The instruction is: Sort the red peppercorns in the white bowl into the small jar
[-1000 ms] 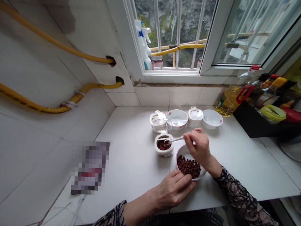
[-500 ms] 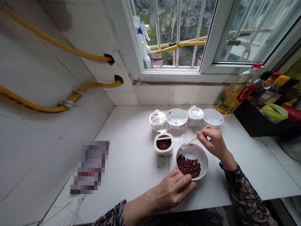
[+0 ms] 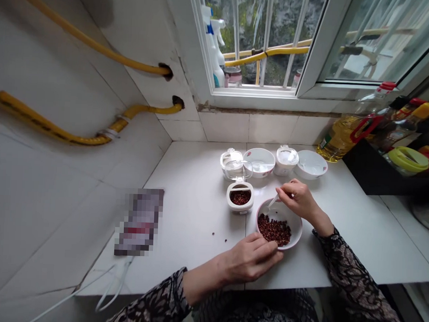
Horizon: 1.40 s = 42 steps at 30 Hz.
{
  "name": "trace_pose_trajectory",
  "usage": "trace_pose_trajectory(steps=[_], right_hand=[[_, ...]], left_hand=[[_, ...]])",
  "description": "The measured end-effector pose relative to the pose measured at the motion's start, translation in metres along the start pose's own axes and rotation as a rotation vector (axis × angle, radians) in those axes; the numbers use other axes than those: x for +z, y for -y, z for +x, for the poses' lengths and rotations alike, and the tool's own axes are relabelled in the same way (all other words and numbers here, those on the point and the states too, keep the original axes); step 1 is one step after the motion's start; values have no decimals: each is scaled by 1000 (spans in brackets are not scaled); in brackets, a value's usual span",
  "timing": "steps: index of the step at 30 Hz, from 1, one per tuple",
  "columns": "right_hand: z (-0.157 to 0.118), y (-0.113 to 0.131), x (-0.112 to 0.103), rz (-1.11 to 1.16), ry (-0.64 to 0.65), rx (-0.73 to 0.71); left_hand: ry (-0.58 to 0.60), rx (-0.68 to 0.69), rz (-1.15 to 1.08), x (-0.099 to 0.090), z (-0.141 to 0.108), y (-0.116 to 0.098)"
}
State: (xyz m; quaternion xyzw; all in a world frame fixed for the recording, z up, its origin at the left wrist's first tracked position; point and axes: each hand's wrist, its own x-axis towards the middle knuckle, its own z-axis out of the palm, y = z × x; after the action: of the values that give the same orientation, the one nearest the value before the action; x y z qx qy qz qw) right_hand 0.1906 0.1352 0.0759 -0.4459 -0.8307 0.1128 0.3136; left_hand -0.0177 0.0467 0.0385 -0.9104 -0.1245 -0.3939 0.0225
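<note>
Two grips at pink-rimmed bowl (image 3: 297, 226): right grip (image 3: 297, 200) pinched white spoon (image 3: 273, 201), newly tipped down toward peppercorns (image 3: 273, 230); left grip (image 3: 250, 258) curled at rim.

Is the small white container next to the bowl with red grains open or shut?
Open: the small white container shows its dark red grains from above, and no lid covers them.
</note>
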Motion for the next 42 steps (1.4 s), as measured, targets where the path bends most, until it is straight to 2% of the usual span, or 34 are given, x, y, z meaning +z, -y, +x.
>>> trace_pose_trajectory(steps=[5,10,13,16,20,22,26,31,42], right_hand=[[0,-4,2,25,33,57],[1,-5,2,79,33,71],[1,-5,2,74,42,71],[0,-6,2,43,48,68],[0,-7,3,20,35,56],[-1,-8,3,15,30,49],[-1,-8,4,33,37,48],[0,-8,3,34,37,53],[-1,-9,4,46,29,63]], left_hand=[[-123,-115,-94,-14,1,5],[-36,-328,-62,-55,-1,5],[-62,-596,31,-80,-23,5],[-65,-922,108,-92,-57,5],[28,-1071,94,-84,-90,3],[72,-1099,75,-75,-93,2],[87,-1099,99,-60,-86,5],[119,-1064,116,-55,-81,7],[189,-904,148,-37,-70,-8]])
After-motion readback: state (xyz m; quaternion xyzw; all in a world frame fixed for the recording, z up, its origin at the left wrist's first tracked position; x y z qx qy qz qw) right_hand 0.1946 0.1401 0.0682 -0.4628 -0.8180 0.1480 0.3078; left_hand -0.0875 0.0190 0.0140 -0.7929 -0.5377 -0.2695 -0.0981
